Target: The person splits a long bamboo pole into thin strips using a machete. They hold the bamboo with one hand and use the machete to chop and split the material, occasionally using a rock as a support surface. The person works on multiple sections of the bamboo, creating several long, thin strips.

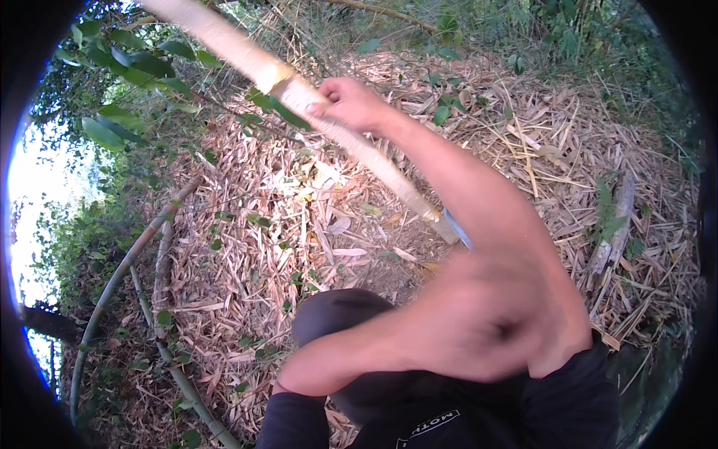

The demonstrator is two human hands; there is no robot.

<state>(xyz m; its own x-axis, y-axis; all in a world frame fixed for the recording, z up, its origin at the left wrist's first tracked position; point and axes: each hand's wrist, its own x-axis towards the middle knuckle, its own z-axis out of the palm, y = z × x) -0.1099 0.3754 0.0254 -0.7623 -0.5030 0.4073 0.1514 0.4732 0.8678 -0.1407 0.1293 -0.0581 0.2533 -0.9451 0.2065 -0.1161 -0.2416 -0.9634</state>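
A long pale length of split bamboo [378, 165] slants from the top left down toward my right forearm, a node showing near its upper part. My right hand [351, 105] grips it just below that node, thumb pressed on its face. My left arm crosses in front of my body, and my left hand [501, 307] is smeared by motion beneath my right arm. Beside the bamboo's lower end shows a bluish-grey knife blade [458, 228], partly covered by my right forearm. The knife appears to be in my closed left hand; its handle cannot be made out.
Dry bamboo leaves [247, 224] cover the ground. Curved green stems [123, 273] stand at the left, and a weathered piece of wood [617, 217] lies at the right. A leafy branch [142, 67] hangs near the bamboo at upper left. My dark-clothed knee [336, 314] is below.
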